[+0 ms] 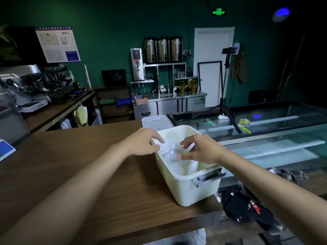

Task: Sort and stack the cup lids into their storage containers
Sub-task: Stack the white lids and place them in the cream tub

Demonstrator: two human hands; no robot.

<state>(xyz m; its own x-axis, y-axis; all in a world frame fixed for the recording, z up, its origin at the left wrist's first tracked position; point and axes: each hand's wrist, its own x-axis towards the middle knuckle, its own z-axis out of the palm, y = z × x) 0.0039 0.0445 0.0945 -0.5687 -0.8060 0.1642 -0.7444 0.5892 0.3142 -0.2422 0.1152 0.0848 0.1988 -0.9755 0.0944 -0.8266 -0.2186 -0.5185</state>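
left hand [146, 141] pinches clear lid [165, 147] | right hand [199, 150] grips second clear lid [184, 149] | both over white bin [185, 191] at desk [106, 174] right edge

The room is dim, and its dark green wall [109, 41] swallows most of the light; the upper right corner falls almost to black. The white door [214, 50] is the brightest patch. A green exit sign [219, 12] glows, and a blue round spot [281, 14] flares near it; both reflect faintly in the glass case top [283, 114]. A soft sheen lies across the wooden counter [62, 152], with diffuse shadows under the forearms. The left hand [143, 142] and right hand [200, 149] are smeared by motion, and the clear lids [164, 146] at their fingertips wash into the pale bin [185, 190]. Background detail is soft, and the notice board [57, 44] is unreadable. Wide-angle distortion bows the counter edges and stretches the arms toward the lower corners.
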